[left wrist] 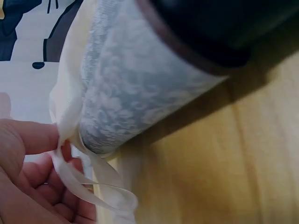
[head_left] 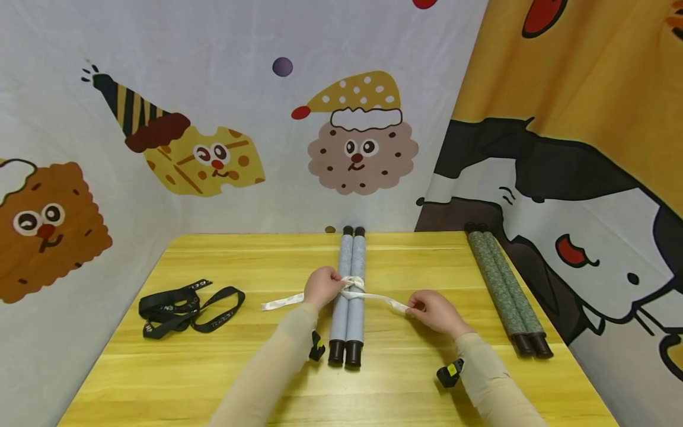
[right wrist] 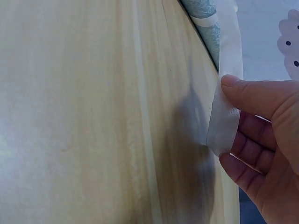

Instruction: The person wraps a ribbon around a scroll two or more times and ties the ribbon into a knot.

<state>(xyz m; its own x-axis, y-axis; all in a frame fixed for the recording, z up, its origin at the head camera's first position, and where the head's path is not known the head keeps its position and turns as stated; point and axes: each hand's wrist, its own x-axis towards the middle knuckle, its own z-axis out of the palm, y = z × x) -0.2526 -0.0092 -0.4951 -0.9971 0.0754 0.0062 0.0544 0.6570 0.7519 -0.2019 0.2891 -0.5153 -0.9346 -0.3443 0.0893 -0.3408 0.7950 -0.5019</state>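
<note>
Two pale blue patterned scrolls (head_left: 341,320) with dark end knobs lie side by side in the middle of the table. Around their middle runs a white ribbon (head_left: 377,296), with a loose knot on top. My left hand (head_left: 322,287) pinches the ribbon at the knot between thumb and fingers, and a tail of it trails out to the left. In the left wrist view a ribbon loop (left wrist: 112,198) hangs beside those fingers. Off to the right, my right hand (head_left: 439,313) pinches the ribbon's other end, the stretch between running nearly straight; the right wrist view shows thumb and fingers on it.
A black ribbon (head_left: 171,311) with white lettering lies in loops on the left of the wooden table (head_left: 224,373). Near the right edge rest two green patterned scrolls (head_left: 507,287). Behind the table hangs a cartoon-printed cloth (head_left: 288,207).
</note>
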